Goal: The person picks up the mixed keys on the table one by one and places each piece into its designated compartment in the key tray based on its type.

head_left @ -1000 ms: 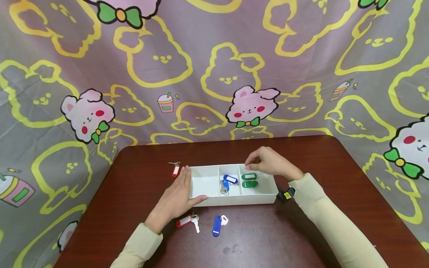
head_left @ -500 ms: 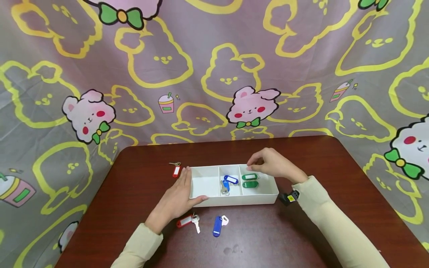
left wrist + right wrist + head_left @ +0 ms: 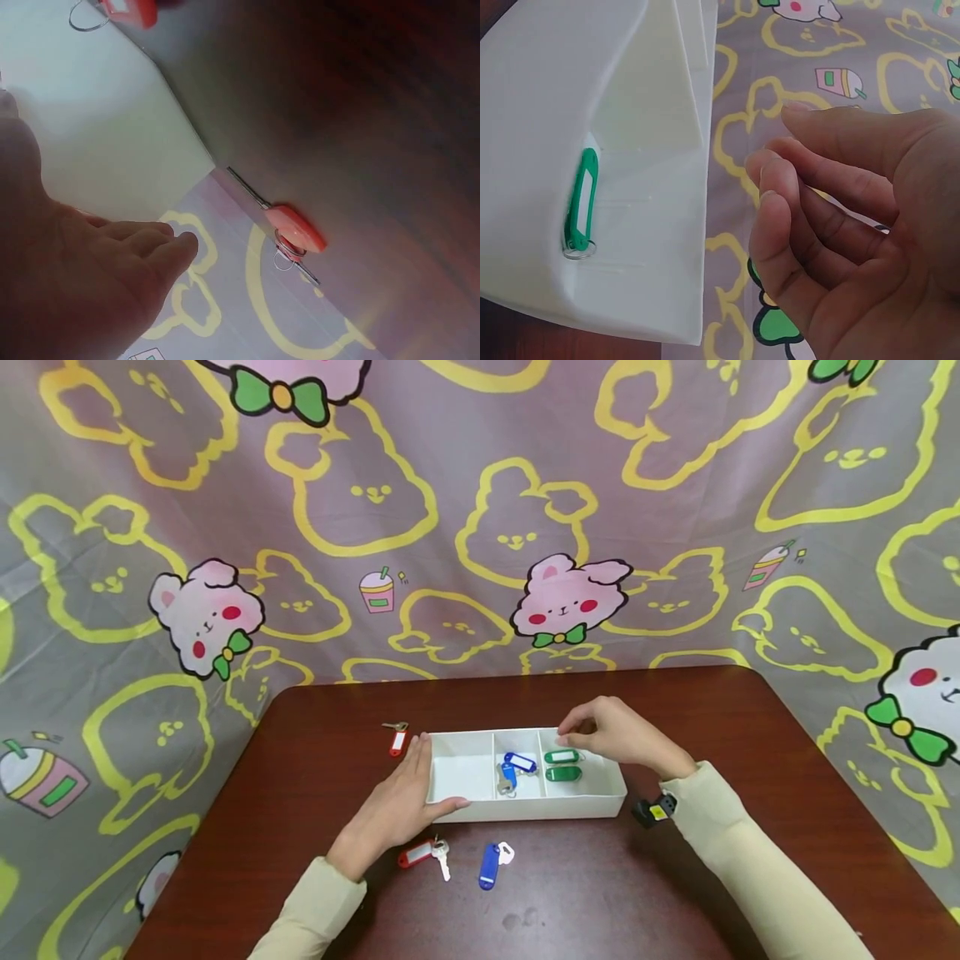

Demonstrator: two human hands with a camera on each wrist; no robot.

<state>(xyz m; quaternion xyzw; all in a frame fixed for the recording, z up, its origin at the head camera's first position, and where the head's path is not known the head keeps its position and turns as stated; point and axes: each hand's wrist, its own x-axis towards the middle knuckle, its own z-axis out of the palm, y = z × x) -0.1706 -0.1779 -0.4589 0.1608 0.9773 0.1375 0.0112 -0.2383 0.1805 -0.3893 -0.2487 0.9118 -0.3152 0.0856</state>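
Note:
A white three-compartment box stands on the table. My left hand braces its left end, fingers straight along the wall and thumb at the front edge. Over the rear rim of the right compartment hovers my right hand, fingers loosely bent; in the right wrist view its thumb and fingertips are apart, with nothing between them. Below it lie a green key tag and a second green tag. Blue key tags with keys fill part of the middle compartment. The left compartment holds nothing visible.
In front of the box lie a red key tag with a silver key and a blue key tag with a key. Another red key tag lies behind the left hand. A patterned curtain rises behind the table.
My right hand has drifted slightly right and down over the right compartment. My left hand keeps its place on the box, and the key tags lie as before.

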